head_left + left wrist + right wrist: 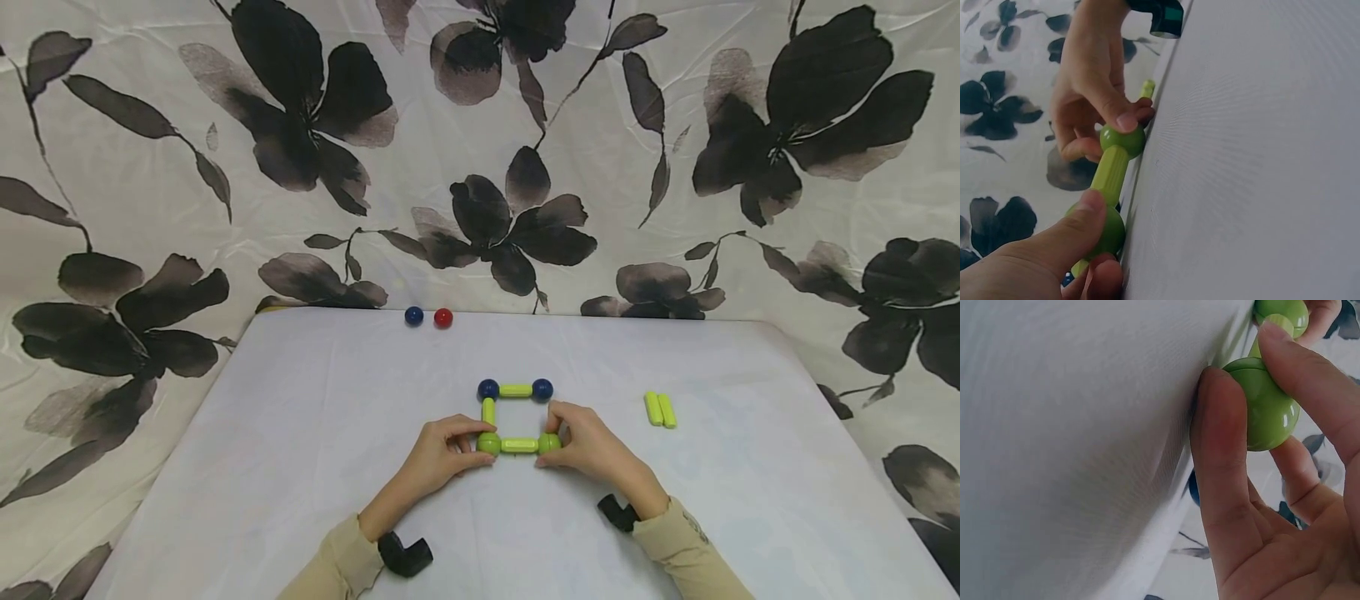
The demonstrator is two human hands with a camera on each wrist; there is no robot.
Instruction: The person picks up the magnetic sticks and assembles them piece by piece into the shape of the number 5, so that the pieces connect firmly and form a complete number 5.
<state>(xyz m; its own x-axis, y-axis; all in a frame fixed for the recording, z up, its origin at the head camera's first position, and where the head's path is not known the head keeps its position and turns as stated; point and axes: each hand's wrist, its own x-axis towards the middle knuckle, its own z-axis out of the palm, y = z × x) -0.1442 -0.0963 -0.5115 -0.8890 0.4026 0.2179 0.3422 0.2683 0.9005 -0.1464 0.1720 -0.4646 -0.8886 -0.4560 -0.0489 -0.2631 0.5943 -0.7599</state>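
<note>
Low on the table, my left hand (441, 448) pinches a green ball (488, 443) between thumb and fingers. My right hand (592, 440) grips a second green ball (549, 442), which the right wrist view shows between thumb and index finger. A lime rod (519, 446) joins these two balls. From the left green ball another lime rod (489, 411) runs away from me to a dark blue ball (488, 389). There a third lime rod (515, 390) leads right to another blue ball (542, 389). The figure's right side has no rod between its balls.
Two loose lime rods (661, 410) lie side by side at the right. Near the far edge sit a blue ball (414, 316) and a red ball (443, 317). The white table (300, 400) ends at a floral cloth (495, 125) behind it.
</note>
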